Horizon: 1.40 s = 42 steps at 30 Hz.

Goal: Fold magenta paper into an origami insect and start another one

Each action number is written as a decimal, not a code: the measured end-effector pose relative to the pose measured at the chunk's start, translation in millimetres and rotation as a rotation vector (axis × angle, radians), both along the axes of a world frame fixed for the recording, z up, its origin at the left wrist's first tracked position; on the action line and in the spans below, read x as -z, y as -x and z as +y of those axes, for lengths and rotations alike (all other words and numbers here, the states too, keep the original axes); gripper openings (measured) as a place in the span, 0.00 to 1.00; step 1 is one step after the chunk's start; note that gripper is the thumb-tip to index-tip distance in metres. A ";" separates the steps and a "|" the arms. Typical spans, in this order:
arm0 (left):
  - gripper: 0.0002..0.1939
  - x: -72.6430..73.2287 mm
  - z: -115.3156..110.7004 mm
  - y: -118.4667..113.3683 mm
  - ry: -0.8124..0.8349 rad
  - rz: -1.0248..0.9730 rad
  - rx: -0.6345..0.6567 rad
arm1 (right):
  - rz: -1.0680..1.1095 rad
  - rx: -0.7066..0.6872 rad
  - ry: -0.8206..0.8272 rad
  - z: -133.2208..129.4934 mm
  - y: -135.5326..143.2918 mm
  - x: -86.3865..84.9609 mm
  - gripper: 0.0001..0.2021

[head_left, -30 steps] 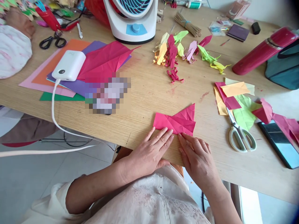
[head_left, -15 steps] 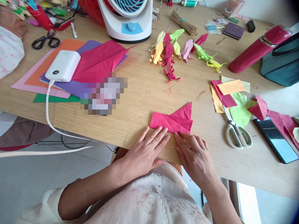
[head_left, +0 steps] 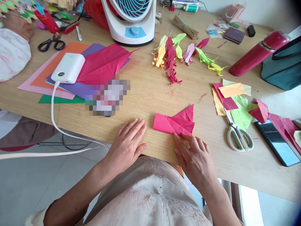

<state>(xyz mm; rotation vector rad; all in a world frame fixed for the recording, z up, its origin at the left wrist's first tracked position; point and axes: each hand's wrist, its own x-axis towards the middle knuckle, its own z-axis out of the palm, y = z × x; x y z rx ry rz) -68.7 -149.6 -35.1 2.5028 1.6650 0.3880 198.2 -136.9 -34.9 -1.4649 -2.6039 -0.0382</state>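
1. Pink folded paper lies on the wooden table, close to the near edge. Its left end is a plain band; at right a pointed flap rises toward the far edge.
2. The right hand is bent, with two fingertips at the paper's lower border. The thumb tip is apart from the paper; whether these fingers grip it, I cannot tell.
3. The left hand is at the near edge, left of the paper and not touching it. Its fingers are a little spread, the thumb stands away, and it holds nothing.
4. Toward the right edge are scissors with pale handles, their tips beside paper scraps, and a phone, partly covered by dark pink paper.
5. Between the pink paper and the far edge is a group of small folded figures, in yellow, green, lilac and dark pink.
6. On the left part, a white device with a cable lies upon coloured sheets. Behind them stands a fan.
7. At the far left corner rests another person's hand.
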 end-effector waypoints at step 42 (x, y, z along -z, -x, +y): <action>0.31 -2.7 -2.2 -43.1 0.099 0.229 -0.071 | -0.020 0.006 0.007 -0.2 0.5 0.4 0.23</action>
